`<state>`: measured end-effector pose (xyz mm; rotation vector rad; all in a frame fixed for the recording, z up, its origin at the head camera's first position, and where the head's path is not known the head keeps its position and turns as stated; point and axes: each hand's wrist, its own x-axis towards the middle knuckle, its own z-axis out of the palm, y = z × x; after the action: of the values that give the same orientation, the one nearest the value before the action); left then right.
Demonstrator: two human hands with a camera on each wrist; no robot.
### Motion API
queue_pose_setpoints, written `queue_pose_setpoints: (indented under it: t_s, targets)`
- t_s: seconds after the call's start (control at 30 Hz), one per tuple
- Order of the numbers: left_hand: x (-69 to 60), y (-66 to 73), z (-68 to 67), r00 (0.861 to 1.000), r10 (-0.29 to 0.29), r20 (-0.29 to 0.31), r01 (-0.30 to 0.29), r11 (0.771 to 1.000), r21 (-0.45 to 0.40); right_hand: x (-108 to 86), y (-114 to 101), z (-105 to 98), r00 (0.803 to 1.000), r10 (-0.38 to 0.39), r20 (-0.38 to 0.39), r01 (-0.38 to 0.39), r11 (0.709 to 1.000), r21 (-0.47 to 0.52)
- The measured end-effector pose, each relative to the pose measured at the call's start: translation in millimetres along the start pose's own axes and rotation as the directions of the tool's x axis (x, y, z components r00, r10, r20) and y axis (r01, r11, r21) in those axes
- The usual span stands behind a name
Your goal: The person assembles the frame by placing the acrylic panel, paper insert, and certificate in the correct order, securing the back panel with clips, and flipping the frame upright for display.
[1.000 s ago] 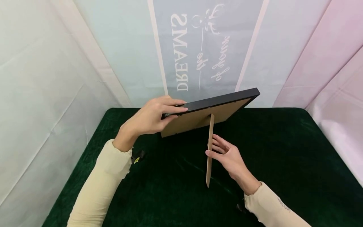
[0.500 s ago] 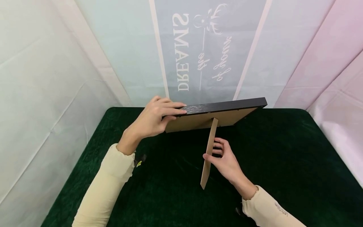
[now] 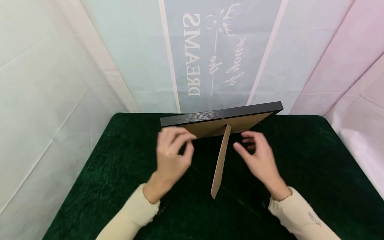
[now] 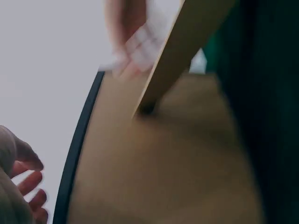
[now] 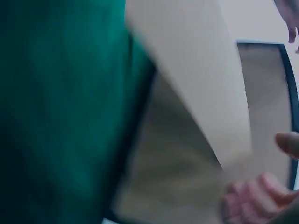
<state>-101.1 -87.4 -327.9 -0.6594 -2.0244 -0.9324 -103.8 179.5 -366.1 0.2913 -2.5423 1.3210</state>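
A black picture frame point(image 3: 210, 115) stands on the table, leaning back, with its brown backing board point(image 4: 163, 172) facing me. Its brown easel leg point(image 3: 221, 163) is swung out from the backing and slants down to the cloth. Just left of the leg is my left hand point(image 3: 172, 156), loosely bent, holding nothing, in front of the frame's lower left part. My right hand point(image 3: 259, 158) is on the other side of the leg, apart from it, with thumb and fingers spread. The wrist views are blurred. The frame's front is hidden.
A dark green velvet cloth point(image 3: 114, 173) covers the table. Behind it hangs a pale backdrop point(image 3: 144, 60) with mirrored lettering, and white point(image 3: 54, 110) and pink point(image 3: 339, 66) drapes line the sides.
My left hand has let go of the frame's top edge and come down toward me. My right hand has released the easel leg and moved right. The frame now stands unheld.
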Motion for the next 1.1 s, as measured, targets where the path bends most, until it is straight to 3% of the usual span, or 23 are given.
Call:
queue_pose_setpoints:
  t_s: [0.03, 0.07, 0.1, 0.17, 0.2, 0.23, 0.27, 0.3, 0.37, 0.47, 0.53, 0.63, 0.77, 0.93, 1.1]
  targets:
    - [-9.1, 4.7, 6.5, 0.997, -0.050, 0.066, 0.052, 0.998, -0.026, 6.1, -0.7, -8.2, 0.990, -0.098, -0.096, 0.094, 0.994, -0.054]
    - [-18.0, 8.7, 12.9, 0.981, -0.110, 0.158, 0.118, 0.992, -0.040, 12.6, -1.7, -16.0, 0.965, -0.189, -0.184, 0.173, 0.980, -0.098]
    - [-26.6, 12.0, 19.2, 0.950, -0.175, 0.258, 0.193, 0.980, -0.044, 19.5, -2.6, -23.6, 0.928, -0.265, -0.262, 0.239, 0.963, -0.127]
    - [-41.0, 16.6, 30.2, 0.862, -0.284, 0.419, 0.320, 0.947, -0.017, 33.7, -3.6, -37.6, 0.851, -0.363, -0.381, 0.325, 0.932, -0.162]
    - [-47.4, 18.3, 34.6, 0.820, -0.323, 0.473, 0.367, 0.930, -0.001, 40.2, -3.3, -44.1, 0.823, -0.383, -0.419, 0.343, 0.924, -0.171]
    - [-53.2, 19.5, 38.5, 0.785, -0.350, 0.512, 0.401, 0.916, 0.011, 46.4, -2.3, -50.0, 0.804, -0.399, -0.441, 0.357, 0.917, -0.178]
    - [-58.3, 20.5, 41.9, 0.762, -0.362, 0.537, 0.417, 0.909, 0.020, 51.7, -0.4, -55.1, 0.795, -0.409, -0.447, 0.363, 0.912, -0.189]
    - [-62.6, 21.4, 44.7, 0.748, -0.364, 0.555, 0.423, 0.906, 0.024, 56.7, 2.7, -59.9, 0.795, -0.418, -0.439, 0.369, 0.908, -0.197]
    - [-69.4, 22.7, 48.8, 0.733, -0.354, 0.581, 0.418, 0.908, 0.025, 65.7, 10.6, -69.2, 0.813, -0.451, -0.369, 0.400, 0.893, -0.208]
    - [-75.3, 23.6, 52.5, 0.715, -0.346, 0.608, 0.434, 0.901, 0.002, 76.2, 24.6, -79.8, 0.838, -0.506, -0.202, 0.472, 0.860, -0.196]
    - [-77.4, 24.1, 53.8, 0.701, -0.349, 0.622, 0.458, 0.889, -0.018, 81.8, 32.3, -84.0, 0.843, -0.528, -0.108, 0.508, 0.845, -0.166]
    - [-78.0, 24.7, 54.8, 0.677, -0.359, 0.643, 0.505, 0.861, -0.051, 86.8, 35.6, -85.2, 0.845, -0.532, -0.051, 0.523, 0.842, -0.133]
    - [-76.9, 23.9, 54.9, 0.662, -0.365, 0.654, 0.533, 0.843, -0.069, 85.7, 22.1, -81.2, 0.851, -0.520, -0.077, 0.510, 0.852, -0.115]
    - [-74.7, 21.9, 54.4, 0.669, -0.371, 0.644, 0.529, 0.846, -0.062, 81.7, 6.4, -74.6, 0.869, -0.467, -0.160, 0.451, 0.883, -0.130]
    - [-70.2, 19.3, 52.3, 0.674, -0.376, 0.636, 0.511, 0.859, -0.034, 79.6, 8.6, -71.7, 0.890, -0.385, -0.245, 0.366, 0.923, -0.118]
